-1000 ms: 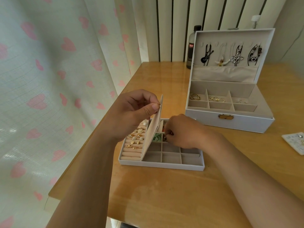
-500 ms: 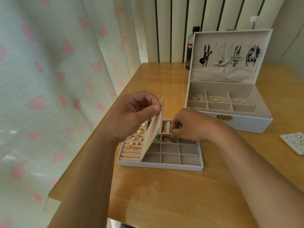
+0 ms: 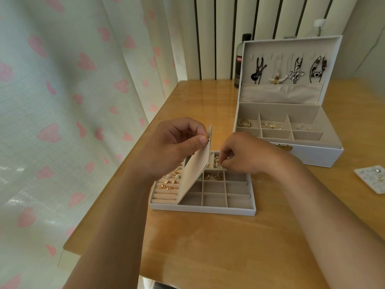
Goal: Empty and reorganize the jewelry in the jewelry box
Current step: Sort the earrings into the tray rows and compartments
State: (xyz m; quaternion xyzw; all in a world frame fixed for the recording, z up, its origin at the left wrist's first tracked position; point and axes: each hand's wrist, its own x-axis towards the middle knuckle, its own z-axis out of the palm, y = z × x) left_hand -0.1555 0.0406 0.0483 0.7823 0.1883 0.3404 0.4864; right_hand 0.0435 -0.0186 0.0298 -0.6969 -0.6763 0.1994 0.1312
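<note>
A white jewelry tray (image 3: 203, 210) lies on the wooden table in front of me. Its left part holds ring rolls with several gold rings (image 3: 169, 180); its right part is a beige grid with earrings (image 3: 214, 176) in the far cells. My left hand (image 3: 170, 147) pinches the top edge of a beige flap (image 3: 195, 167) and holds it tilted up over the tray. My right hand (image 3: 245, 153) hovers above the far grid cells, fingertips pinched on a small piece of jewelry. The open white jewelry box (image 3: 289, 122) stands behind, with necklaces hanging in its lid.
A dark bottle (image 3: 239, 59) stands behind the box's left corner. A white card with small earrings (image 3: 373, 178) lies at the table's right edge. A heart-patterned curtain (image 3: 73, 101) hangs along the table's left side. Bare wood lies in front of the tray.
My right hand has lifted from the far grid cells and now pinches a small piece above them. My left hand keeps the flap raised.
</note>
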